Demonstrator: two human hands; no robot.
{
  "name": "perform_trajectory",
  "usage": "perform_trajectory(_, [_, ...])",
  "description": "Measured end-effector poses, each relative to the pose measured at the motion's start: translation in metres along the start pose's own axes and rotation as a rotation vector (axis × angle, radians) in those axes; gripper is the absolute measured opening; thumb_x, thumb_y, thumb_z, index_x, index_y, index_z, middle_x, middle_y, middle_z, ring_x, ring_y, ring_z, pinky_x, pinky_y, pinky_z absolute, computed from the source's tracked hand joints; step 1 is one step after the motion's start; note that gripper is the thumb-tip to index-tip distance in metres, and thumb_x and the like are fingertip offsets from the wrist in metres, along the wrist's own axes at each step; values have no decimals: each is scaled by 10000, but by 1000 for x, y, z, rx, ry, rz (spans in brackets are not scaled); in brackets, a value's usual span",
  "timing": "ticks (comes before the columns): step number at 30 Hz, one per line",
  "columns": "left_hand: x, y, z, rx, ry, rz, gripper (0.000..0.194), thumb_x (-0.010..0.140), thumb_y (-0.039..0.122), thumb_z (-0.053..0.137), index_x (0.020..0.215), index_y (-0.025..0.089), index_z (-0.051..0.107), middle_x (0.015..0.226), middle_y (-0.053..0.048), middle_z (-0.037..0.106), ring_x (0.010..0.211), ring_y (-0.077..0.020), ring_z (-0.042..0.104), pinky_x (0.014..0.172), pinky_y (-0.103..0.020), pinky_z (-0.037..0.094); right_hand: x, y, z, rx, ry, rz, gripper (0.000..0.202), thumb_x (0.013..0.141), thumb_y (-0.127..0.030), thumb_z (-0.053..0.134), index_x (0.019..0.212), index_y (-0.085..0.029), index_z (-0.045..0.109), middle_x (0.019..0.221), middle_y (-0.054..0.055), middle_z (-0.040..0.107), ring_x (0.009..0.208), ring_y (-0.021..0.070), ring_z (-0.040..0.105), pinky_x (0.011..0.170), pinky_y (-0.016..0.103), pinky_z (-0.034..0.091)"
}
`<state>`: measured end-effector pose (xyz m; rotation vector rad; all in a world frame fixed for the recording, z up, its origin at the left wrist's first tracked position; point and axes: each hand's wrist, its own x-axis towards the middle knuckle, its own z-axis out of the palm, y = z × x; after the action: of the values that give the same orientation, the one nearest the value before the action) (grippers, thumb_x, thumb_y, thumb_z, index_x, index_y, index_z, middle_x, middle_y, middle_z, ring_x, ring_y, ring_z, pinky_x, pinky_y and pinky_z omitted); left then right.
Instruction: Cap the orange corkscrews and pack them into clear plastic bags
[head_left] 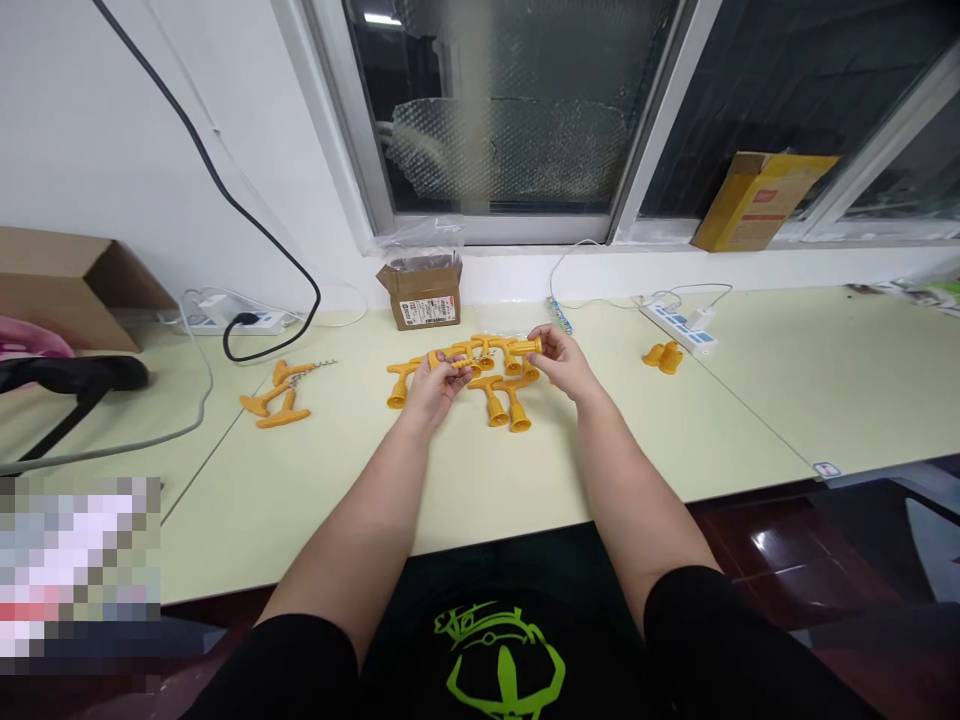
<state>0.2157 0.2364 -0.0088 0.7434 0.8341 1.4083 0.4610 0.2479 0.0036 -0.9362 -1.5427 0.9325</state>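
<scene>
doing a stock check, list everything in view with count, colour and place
table: 1 seamed, pale green, centre
window: 1, grey, back
corkscrew: 1, yellow, left hand
sleeve: 1, yellow, right hand
sleeved corkscrews: several, yellow, table centre
loose corkscrews: 3, orange, table left
loose sleeves: about 2, yellow, table right
small box: 1, brown, below window
large box: 1, brown, far left
carton: 1, yellow, by window
power strips: 2, white, back
cable: 1, black, left
shirt: 1, black, bottom
hands: 2, bare, centre

place: workroom, seemingly | long table (495, 490) | power strip (677, 328) | labelled carton (424, 297)
</scene>
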Motion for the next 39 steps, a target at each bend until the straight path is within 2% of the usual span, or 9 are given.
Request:
perform_trajectory(4, [-2, -4, -1, 46, -35, -23, 419, 590, 82, 676, 888, 227, 421, 924, 7, 669, 742, -125, 705, 815, -319, 595, -8, 11, 4, 14, -1, 50, 342, 749, -388, 712, 1042, -263, 587, 892, -3, 601, 796, 179, 588, 716, 312, 516])
perform_trajectory(9, [-7, -14, 7, 58, -68, -52, 435, 572, 84, 663, 905, 227, 423, 894, 2, 684, 718, -133, 710, 771, -306, 591, -16, 11, -4, 116, -92, 76, 360, 734, -373, 767, 1028, -247, 602, 950, 1, 629, 842, 169, 612, 821, 331, 543])
perform_trajectory(14, [-7, -12, 2, 78, -64, -49, 429, 612, 92, 708, 923, 224, 444, 894, -7, 693, 713, -133, 708, 769, -309, 590, -18, 11, -6, 105, -116, 81, 343, 745, -363, 791, 1021, -246, 622, 991, 12, 648, 895, 179, 633, 864, 347, 549])
perform_trajectory(23, [-2, -11, -5, 87, -33, -25, 427, 681, 132, 789, 999, 219, 519, 910, -22, 719, 736, -126, 712, 837, -326, 591, -18, 18, 0, 53, -106, 82, 359, 747, -407, 790, 1033, -254, 634, 964, 14, 655, 850, 189, 624, 833, 358, 555])
perform_trajectory(29, [-3, -7, -5, 79, -14, -16, 426, 677, 114, 778, 1002, 212, 521, 901, -20, 728, 729, -124, 714, 842, -330, 598, -18, 19, 4, 88, -106, 75, 364, 749, -405, 783, 1040, -255, 625, 971, 18, 643, 869, 191, 614, 831, 361, 560])
perform_trajectory(34, [-4, -8, -5, 98, -32, 6, 432, 664, 114, 779, 993, 213, 518, 914, -28, 726, 728, -130, 715, 830, -333, 600, -19, 17, 7, 25, -88, 75, 353, 757, -401, 769, 1044, -247, 632, 929, 17, 653, 832, 193, 612, 785, 353, 549])
perform_trajectory(39, [-8, -14, -1, 150, -101, -10, 440, 657, 130, 792, 976, 219, 502, 929, -28, 720, 688, -131, 711, 775, -325, 600, -22, 19, 19, 32, -197, 92, 357, 770, -383, 793, 1059, -235, 645, 895, 9, 667, 804, 190, 642, 771, 348, 548])
